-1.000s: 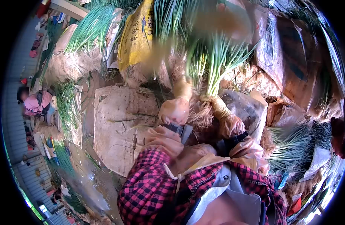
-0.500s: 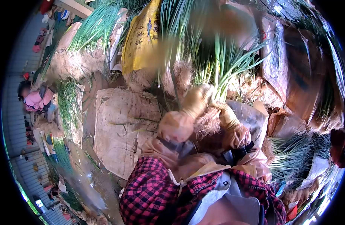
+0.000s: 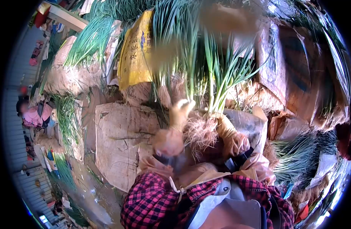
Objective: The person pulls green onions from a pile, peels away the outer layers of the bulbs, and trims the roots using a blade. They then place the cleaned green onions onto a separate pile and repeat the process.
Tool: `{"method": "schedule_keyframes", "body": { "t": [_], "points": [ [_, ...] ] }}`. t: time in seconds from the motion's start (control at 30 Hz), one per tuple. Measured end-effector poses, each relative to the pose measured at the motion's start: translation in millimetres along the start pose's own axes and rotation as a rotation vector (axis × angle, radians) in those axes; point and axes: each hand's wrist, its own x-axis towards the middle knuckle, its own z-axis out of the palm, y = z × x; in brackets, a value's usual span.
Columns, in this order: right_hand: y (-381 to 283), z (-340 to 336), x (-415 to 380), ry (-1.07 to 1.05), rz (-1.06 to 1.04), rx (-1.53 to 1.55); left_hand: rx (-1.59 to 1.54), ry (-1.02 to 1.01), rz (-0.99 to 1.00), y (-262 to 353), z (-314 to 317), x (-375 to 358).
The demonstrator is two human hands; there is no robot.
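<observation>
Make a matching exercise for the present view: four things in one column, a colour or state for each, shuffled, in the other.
Things:
1. Yellow sack
2. Right hand
3. Roots
4. Shirt

Colour or state:
A. Pale brown, tangled
B. Marked with dark writing
C. Pink and black checks
D. Closed around green onions

Pairs: 1-B, 2-D, 3-A, 4-C

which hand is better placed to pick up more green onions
Likely the left hand: it is near the green onions ahead, while the right hand holds a green onion bunch just above its roots.
</observation>
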Motion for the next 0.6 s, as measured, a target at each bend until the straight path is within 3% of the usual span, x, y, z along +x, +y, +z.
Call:
{"method": "schedule_keyframes", "body": {
  "t": [0.07,0.1,0.17,0.2,0.27,0.3,0.33,0.37,0.4,0.47,0.53,0.6],
  "points": [
    [6,-12,13,-0.086,0.104,0.057,-0.634,-0.121,-0.027,-84,25,-7],
    [6,-12,12,-0.084,0.142,0.011,-0.638,-0.113,-0.033,-103,27,-4],
    [7,-3,4,-0.030,0.112,-0.038,-0.076,0.083,0.510,-100,29,-6],
    [5,1,1,0.024,0.071,-0.079,-0.227,0.139,0.576,-98,33,-9],
    [3,-6,-4,-0.065,0.018,-0.038,-0.468,0.113,0.158,-41,20,-26],
    [-2,7,-15,-0.030,-0.007,-0.020,-0.419,0.102,0.063,-51,6,-14],
    [-4,13,-22,0.008,-0.029,0.001,-0.508,0.075,0.131,-56,4,-5],
    [-1,-4,-8,-0.212,0.081,0.123,-0.451,-0.039,0.131,-54,6,-8],
    [7,-21,2,-0.094,0.017,0.021,-0.397,-0.150,0.131,-53,9,-13],
    [5,-27,-2,-0.186,0.042,0.014,-0.226,-0.226,-0.096,-48,20,-29],
    [8,-26,0,-0.178,-0.021,0.047,-0.406,-0.095,0.107,-45,29,-41],
    [9,-28,-2,-0.163,-0.091,0.083,-0.397,0.164,0.038,-47,7,-28]
  ]
}}
